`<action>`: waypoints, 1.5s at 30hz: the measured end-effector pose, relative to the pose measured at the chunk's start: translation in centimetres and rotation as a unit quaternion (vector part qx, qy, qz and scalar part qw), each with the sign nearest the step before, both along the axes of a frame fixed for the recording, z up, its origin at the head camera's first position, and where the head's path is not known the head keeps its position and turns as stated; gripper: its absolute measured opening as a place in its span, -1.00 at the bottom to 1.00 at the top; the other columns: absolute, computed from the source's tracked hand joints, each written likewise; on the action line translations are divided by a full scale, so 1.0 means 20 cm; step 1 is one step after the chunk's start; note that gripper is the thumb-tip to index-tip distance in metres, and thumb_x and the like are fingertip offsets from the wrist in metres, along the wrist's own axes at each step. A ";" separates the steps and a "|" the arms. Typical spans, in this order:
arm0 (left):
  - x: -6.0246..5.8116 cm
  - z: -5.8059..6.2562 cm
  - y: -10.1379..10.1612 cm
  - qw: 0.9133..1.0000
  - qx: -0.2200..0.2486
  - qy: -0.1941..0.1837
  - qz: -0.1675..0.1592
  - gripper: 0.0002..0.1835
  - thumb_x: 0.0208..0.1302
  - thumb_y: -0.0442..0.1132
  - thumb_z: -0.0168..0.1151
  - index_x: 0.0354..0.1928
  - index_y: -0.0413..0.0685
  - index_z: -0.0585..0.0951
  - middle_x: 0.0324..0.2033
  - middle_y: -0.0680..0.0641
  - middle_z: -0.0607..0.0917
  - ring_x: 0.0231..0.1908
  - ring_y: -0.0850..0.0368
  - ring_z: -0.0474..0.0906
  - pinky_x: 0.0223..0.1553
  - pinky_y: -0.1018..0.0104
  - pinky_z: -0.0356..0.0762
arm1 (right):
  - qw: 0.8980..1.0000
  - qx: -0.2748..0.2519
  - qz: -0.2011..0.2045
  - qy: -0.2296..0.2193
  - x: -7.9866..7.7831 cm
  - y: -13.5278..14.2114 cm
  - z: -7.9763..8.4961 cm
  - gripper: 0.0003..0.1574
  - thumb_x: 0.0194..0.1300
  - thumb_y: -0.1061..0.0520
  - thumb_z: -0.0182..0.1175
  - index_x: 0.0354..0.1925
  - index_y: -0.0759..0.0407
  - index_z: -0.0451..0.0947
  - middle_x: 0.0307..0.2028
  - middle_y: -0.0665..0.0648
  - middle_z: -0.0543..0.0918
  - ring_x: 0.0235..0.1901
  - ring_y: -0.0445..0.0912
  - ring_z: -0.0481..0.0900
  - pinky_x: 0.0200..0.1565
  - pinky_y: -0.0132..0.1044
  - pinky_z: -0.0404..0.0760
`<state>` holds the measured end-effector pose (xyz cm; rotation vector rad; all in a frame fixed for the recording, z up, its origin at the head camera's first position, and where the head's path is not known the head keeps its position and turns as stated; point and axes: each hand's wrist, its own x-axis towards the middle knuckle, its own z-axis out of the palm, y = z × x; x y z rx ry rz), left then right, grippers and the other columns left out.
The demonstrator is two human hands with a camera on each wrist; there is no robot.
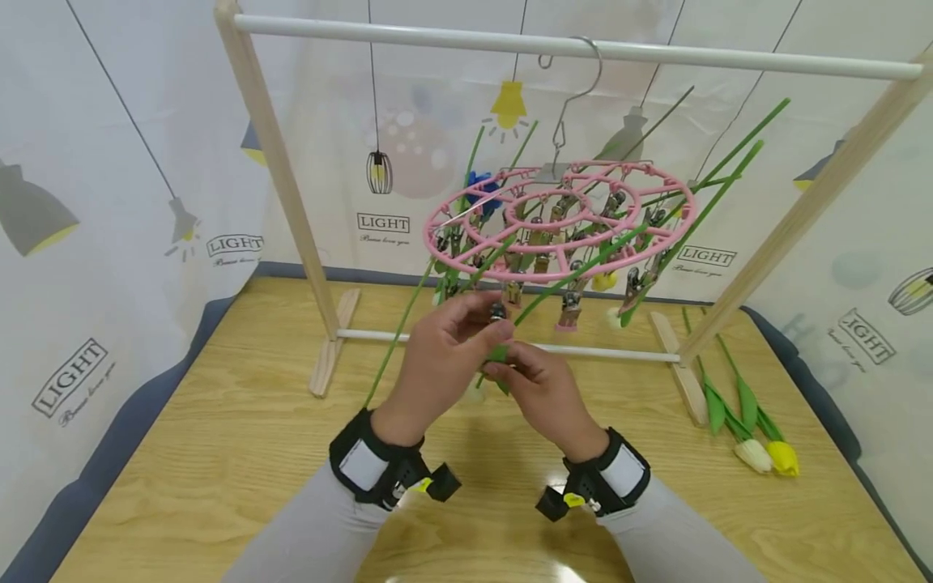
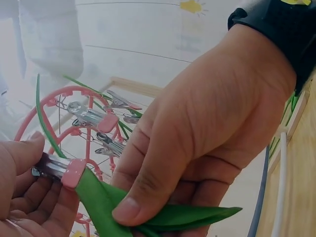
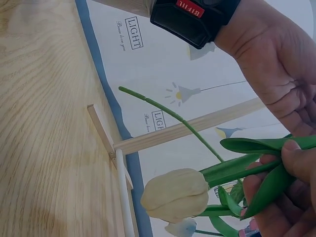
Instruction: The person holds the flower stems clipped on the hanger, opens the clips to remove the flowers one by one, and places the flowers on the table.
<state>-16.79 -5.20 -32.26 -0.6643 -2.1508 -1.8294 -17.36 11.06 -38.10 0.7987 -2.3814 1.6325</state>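
Observation:
My left hand (image 1: 445, 356) pinches a metal clip (image 2: 54, 168) with pink pads, below the front of a round pink hanging rack (image 1: 561, 275). The clip's pads lie against the green stem of a white tulip (image 3: 175, 195), which hangs bloom down. Just below the clip, my right hand (image 1: 543, 397) pinches the tulip's stem and leaves (image 2: 103, 202) between thumb and fingers. Several more metal clips (image 1: 568, 312) dangle from the rack, some with flowers in them, such as a blue flower (image 1: 481, 190). Fingers partly hide the held clip in the head view.
A wooden stand (image 1: 280, 170) with a white top bar (image 1: 408, 34) carries the rack by a wire hook (image 1: 599, 69). On the table (image 1: 219, 478), a white tulip (image 1: 753, 456) and a yellow tulip (image 1: 783, 458) lie by the stand's right foot (image 1: 678, 368). A printed cloth surrounds the table.

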 end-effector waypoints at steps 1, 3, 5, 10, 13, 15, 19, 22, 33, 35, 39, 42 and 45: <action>-0.02 -0.02 0.00 1.000 0.000 -0.007 -0.005 -0.58 0.22 -0.06 0.24 0.08 -0.05 0.55 -0.15 -0.05 0.67 -0.18 0.25 0.56 -0.09 0.21 0.60 | 1.000 0.004 -0.002 -0.001 0.01 0.00 0.02 -0.81 0.34 0.19 0.06 -0.15 0.09 0.59 -0.52 0.13 0.56 -0.64 -0.11 0.31 -0.45 -0.25 0.39; -0.06 -0.05 0.00 1.000 0.008 -0.018 -0.021 -0.57 0.19 0.00 0.25 0.06 0.00 0.58 -0.18 0.01 0.69 -0.20 0.25 0.58 -0.13 0.21 0.62 | 1.000 0.014 -0.006 0.003 0.04 0.00 0.07 -0.81 0.34 0.22 0.05 -0.14 0.14 0.59 -0.50 0.12 0.58 -0.64 -0.12 0.30 -0.47 -0.26 0.38; -0.07 -0.06 0.00 0.999 0.018 -0.022 -0.034 -0.59 0.17 -0.02 0.28 0.03 0.00 0.60 -0.21 -0.01 0.70 -0.22 0.20 0.59 -0.17 0.17 0.62 | 1.000 0.017 -0.006 0.005 0.05 0.01 0.08 -0.81 0.35 0.22 0.05 -0.16 0.15 0.59 -0.53 0.11 0.56 -0.65 -0.12 0.29 -0.49 -0.26 0.35; -0.07 -0.07 0.00 0.995 0.062 -0.039 -0.063 -0.64 0.15 -0.11 0.29 0.00 -0.03 0.61 -0.19 -0.09 0.71 -0.21 0.11 0.60 -0.18 0.20 0.63 | 1.000 0.019 -0.003 0.005 0.05 0.02 0.08 -0.82 0.35 0.22 0.05 -0.19 0.17 0.59 -0.48 0.14 0.58 -0.60 -0.12 0.33 -0.49 -0.26 0.37; -0.06 -0.07 0.01 0.992 0.083 -0.057 -0.072 -0.62 0.14 -0.12 0.30 0.00 -0.08 0.60 -0.15 -0.12 0.70 -0.18 0.08 0.59 -0.16 0.22 0.63 | 1.000 0.021 -0.005 0.006 0.06 0.02 0.08 -0.83 0.34 0.23 0.06 -0.19 0.19 0.58 -0.43 0.17 0.61 -0.60 -0.13 0.34 -0.48 -0.28 0.38; -0.06 -0.07 0.01 0.991 0.092 -0.067 -0.073 -0.61 0.14 -0.13 0.31 0.00 -0.11 0.59 -0.13 -0.12 0.69 -0.17 0.06 0.59 -0.16 0.24 0.62 | 1.000 0.018 -0.004 0.007 0.06 0.02 0.09 -0.84 0.33 0.24 0.06 -0.20 0.21 0.58 -0.42 0.19 0.62 -0.60 -0.13 0.34 -0.48 -0.29 0.38; -0.03 -0.04 0.02 0.989 0.103 -0.081 -0.075 -0.66 0.16 -0.17 0.29 -0.03 -0.14 0.60 -0.12 -0.13 0.68 -0.16 0.05 0.59 -0.11 0.23 0.61 | 1.000 0.010 -0.001 0.011 0.06 0.03 0.09 -0.84 0.32 0.27 0.07 -0.20 0.23 0.58 -0.41 0.25 0.65 -0.63 -0.14 0.32 -0.49 -0.30 0.38; 0.01 0.01 0.02 0.989 0.099 -0.083 -0.070 -0.70 0.19 -0.18 0.26 -0.05 -0.13 0.59 -0.10 -0.13 0.66 -0.14 0.07 0.58 -0.07 0.21 0.60 | 1.000 0.005 -0.001 0.009 0.06 0.03 0.08 -0.84 0.31 0.28 0.07 -0.20 0.23 0.59 -0.39 0.29 0.66 -0.62 -0.12 0.34 -0.48 -0.31 0.40; -0.04 -0.07 0.03 0.992 0.101 -0.038 -0.064 -0.71 0.21 -0.14 0.23 -0.09 -0.13 0.55 -0.09 -0.13 0.60 -0.17 0.07 0.58 -0.11 0.14 0.59 | 1.000 0.003 0.000 0.001 0.06 0.03 0.08 -0.84 0.32 0.26 0.07 -0.20 0.22 0.59 -0.37 0.27 0.66 -0.63 -0.12 0.33 -0.44 -0.31 0.43; -0.05 -0.09 0.03 0.992 0.103 -0.032 -0.065 -0.71 0.22 -0.13 0.22 -0.09 -0.13 0.55 -0.09 -0.12 0.60 -0.20 0.06 0.59 -0.14 0.14 0.60 | 1.000 0.003 0.001 0.004 0.06 0.03 0.08 -0.84 0.32 0.26 0.07 -0.21 0.22 0.59 -0.36 0.27 0.66 -0.64 -0.13 0.32 -0.44 -0.31 0.43; -0.05 -0.10 0.04 0.992 0.106 -0.025 -0.059 -0.73 0.23 -0.13 0.22 -0.11 -0.13 0.56 -0.12 -0.12 0.61 -0.24 0.04 0.59 -0.21 0.17 0.60 | 1.000 0.007 -0.001 0.011 0.06 0.03 0.08 -0.85 0.31 0.26 0.08 -0.21 0.22 0.59 -0.36 0.27 0.66 -0.64 -0.14 0.33 -0.44 -0.31 0.43; -0.06 -0.10 0.04 0.992 0.111 -0.024 -0.055 -0.77 0.23 -0.15 0.21 -0.14 -0.10 0.57 -0.15 -0.11 0.61 -0.25 0.04 0.59 -0.23 0.22 0.59 | 1.000 0.010 -0.003 0.012 0.06 0.03 0.07 -0.85 0.31 0.26 0.08 -0.21 0.22 0.59 -0.36 0.27 0.67 -0.67 -0.15 0.31 -0.46 -0.32 0.40; -0.06 -0.10 0.04 0.991 0.118 -0.019 -0.054 -0.79 0.23 -0.16 0.20 -0.16 -0.11 0.57 -0.15 -0.11 0.60 -0.25 0.04 0.58 -0.25 0.28 0.57 | 1.000 0.012 -0.004 0.011 0.06 0.03 0.07 -0.84 0.31 0.26 0.08 -0.20 0.22 0.59 -0.36 0.26 0.67 -0.70 -0.15 0.28 -0.47 -0.32 0.38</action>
